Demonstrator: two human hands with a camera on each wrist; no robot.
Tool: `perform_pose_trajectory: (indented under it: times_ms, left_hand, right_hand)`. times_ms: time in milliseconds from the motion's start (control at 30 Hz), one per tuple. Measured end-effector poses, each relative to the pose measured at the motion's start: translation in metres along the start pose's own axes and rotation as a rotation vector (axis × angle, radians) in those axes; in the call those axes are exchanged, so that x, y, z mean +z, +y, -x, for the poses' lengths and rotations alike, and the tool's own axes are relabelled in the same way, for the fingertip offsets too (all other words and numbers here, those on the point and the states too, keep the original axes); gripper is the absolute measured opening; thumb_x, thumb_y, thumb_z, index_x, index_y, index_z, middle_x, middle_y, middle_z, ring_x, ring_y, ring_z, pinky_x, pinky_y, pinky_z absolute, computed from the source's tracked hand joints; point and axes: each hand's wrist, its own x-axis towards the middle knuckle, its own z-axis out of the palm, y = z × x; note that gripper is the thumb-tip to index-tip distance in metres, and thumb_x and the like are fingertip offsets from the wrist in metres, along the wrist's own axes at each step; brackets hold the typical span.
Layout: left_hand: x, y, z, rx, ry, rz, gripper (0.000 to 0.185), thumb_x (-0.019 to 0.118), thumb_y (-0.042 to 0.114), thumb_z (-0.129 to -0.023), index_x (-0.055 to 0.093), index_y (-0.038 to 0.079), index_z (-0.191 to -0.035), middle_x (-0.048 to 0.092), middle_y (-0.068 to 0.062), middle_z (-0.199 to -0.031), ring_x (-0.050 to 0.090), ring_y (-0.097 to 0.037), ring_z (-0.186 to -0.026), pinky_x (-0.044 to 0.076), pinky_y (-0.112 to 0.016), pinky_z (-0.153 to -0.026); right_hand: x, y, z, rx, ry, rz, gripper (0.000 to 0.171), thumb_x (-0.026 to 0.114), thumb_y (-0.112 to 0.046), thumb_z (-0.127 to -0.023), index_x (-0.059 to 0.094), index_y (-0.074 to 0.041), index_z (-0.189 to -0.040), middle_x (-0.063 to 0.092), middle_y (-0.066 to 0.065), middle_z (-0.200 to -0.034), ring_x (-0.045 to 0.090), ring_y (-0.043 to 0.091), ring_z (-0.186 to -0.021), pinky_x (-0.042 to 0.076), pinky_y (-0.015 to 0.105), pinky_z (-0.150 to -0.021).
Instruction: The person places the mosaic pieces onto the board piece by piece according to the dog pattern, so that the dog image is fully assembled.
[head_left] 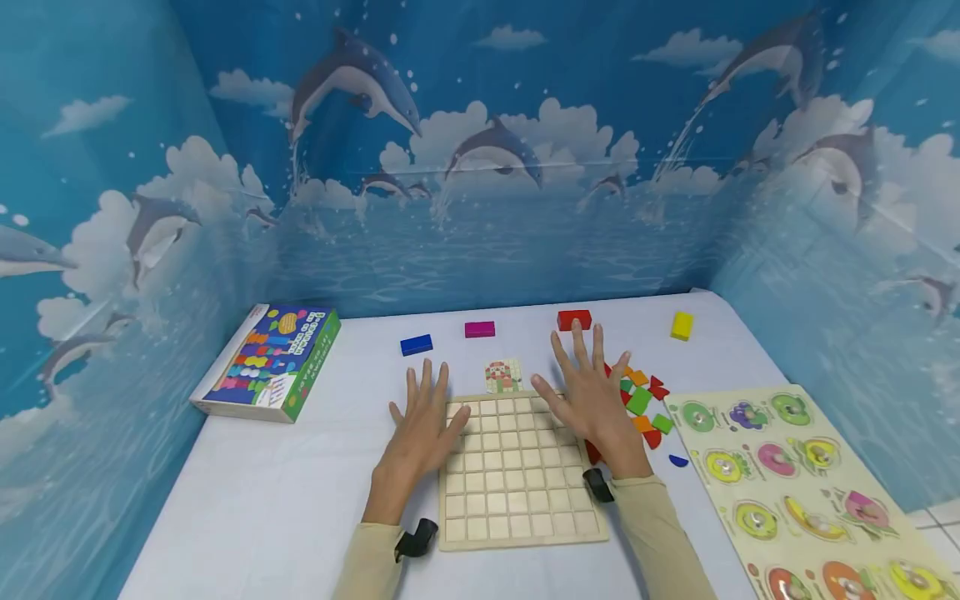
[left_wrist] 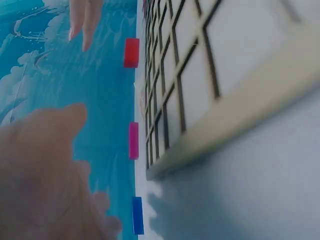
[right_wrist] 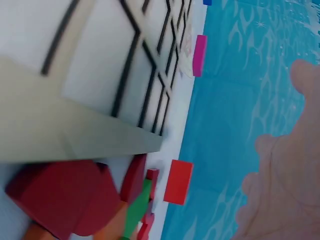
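Left hand [head_left: 420, 433] and right hand [head_left: 594, 402] spread wide, fingers [head_left: 426, 381] holding nothing, by the grid board [head_left: 497, 503], lower centre of frame. Probably pre-pick; next move likely calls for pinching one of the loose shapes [head_left: 639, 402], right of centre.

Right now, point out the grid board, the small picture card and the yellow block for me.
Grid board [head_left: 518, 480]: head view, on the squares near its middle.
Picture card [head_left: 503, 377]: head view, middle of its printed face.
Yellow block [head_left: 682, 326]: head view, middle of its visible surface.
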Motion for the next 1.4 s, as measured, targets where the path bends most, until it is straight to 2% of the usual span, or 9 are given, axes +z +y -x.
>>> perform_pose_trajectory:
  times_ms: [133,300,600,800,900,1000,1167,1233,1400]
  left_hand:
    - [-0.002,-0.011,0.019,0.005,-0.076,0.056,0.086,0.053,0.053,-0.110,0.010,0.014,-0.175,-0.001,-0.014,-0.182,-0.008,-0.039,-0.167,0.003,-0.084,-0.123]
    - [-0.003,-0.022,0.036,0.064,-0.136,0.134,0.086,0.055,0.045,-0.110,0.011,0.006,-0.173,0.005,-0.017,-0.181,-0.003,-0.038,-0.168,-0.003,-0.074,-0.129]
    - [0.001,-0.029,0.059,0.134,-0.229,0.196,0.084,0.052,0.041,-0.112,0.007,0.005,-0.173,0.003,-0.013,-0.181,-0.006,-0.033,-0.168,-0.009,-0.059,-0.134]
    - [0.001,-0.028,0.071,0.151,-0.249,0.183,0.080,0.052,0.033,-0.112,0.008,0.004,-0.172,0.000,-0.013,-0.180,-0.006,-0.030,-0.168,-0.009,-0.057,-0.134]
    - [0.002,-0.029,0.074,0.157,-0.245,0.158,0.078,0.054,0.027,-0.111,0.011,0.003,-0.171,0.001,-0.011,-0.180,-0.005,-0.028,-0.168,-0.009,-0.056,-0.135]
    - [0.002,-0.030,0.076,0.164,-0.243,0.143,0.079,0.057,0.022,-0.109,0.012,0.002,-0.171,0.003,-0.008,-0.180,-0.004,-0.028,-0.168,-0.008,-0.056,-0.135]
    - [0.003,-0.031,0.073,0.147,-0.251,0.151,0.083,0.063,0.019,-0.106,0.014,0.003,-0.171,0.005,-0.006,-0.180,-0.003,-0.027,-0.168,-0.008,-0.056,-0.135]
    - [0.003,-0.031,0.072,0.142,-0.254,0.159,0.083,0.064,0.020,-0.106,0.015,0.003,-0.171,0.005,-0.006,-0.180,-0.003,-0.027,-0.168,-0.008,-0.055,-0.135]
    - [0.003,-0.031,0.071,0.132,-0.261,0.166,0.085,0.067,0.021,-0.105,0.017,0.003,-0.171,0.007,-0.006,-0.180,-0.002,-0.027,-0.168,-0.008,-0.055,-0.135]
  right_hand:
    - [-0.006,0.000,0.003,0.000,-0.047,-0.038,0.087,0.047,-0.063,-0.108,0.014,-0.019,-0.175,-0.009,0.016,-0.181,-0.024,0.045,-0.163,-0.013,0.089,-0.115]
    - [-0.020,0.008,0.008,-0.015,-0.066,-0.153,0.089,0.052,-0.058,-0.108,0.012,-0.013,-0.175,-0.010,0.018,-0.181,-0.021,0.047,-0.163,-0.013,0.086,-0.118]
    - [-0.030,0.035,0.015,0.005,-0.086,-0.184,0.092,0.057,-0.049,-0.108,0.009,-0.006,-0.173,-0.008,0.019,-0.181,-0.016,0.049,-0.164,-0.001,0.079,-0.126]
    - [-0.031,0.055,0.012,-0.009,-0.097,-0.256,0.092,0.065,-0.037,-0.107,0.007,-0.010,-0.174,-0.005,0.016,-0.182,-0.013,0.044,-0.165,0.010,0.078,-0.126]
    - [-0.033,0.068,0.008,-0.015,-0.102,-0.291,0.090,0.070,-0.030,-0.106,0.014,-0.011,-0.174,0.004,0.017,-0.182,-0.002,0.044,-0.167,0.019,0.077,-0.125]
    - [-0.037,0.079,0.004,-0.014,-0.082,-0.288,0.083,0.075,-0.023,-0.103,0.030,-0.005,-0.170,0.025,0.023,-0.176,0.022,0.048,-0.162,0.031,0.074,-0.123]
    - [-0.041,0.098,-0.005,-0.003,-0.047,-0.299,0.064,0.081,-0.012,-0.098,0.054,0.003,-0.155,0.062,0.027,-0.145,0.060,0.045,-0.129,0.057,0.062,-0.105]
    - [-0.041,0.105,-0.011,0.007,-0.056,-0.299,0.057,0.082,-0.009,-0.097,0.061,0.003,-0.149,0.069,0.024,-0.133,0.066,0.040,-0.116,0.062,0.058,-0.098]
    - [-0.041,0.115,-0.027,-0.003,-0.122,-0.298,0.041,0.081,-0.006,-0.096,0.072,0.001,-0.136,0.073,0.017,-0.117,0.067,0.034,-0.104,0.066,0.044,-0.089]
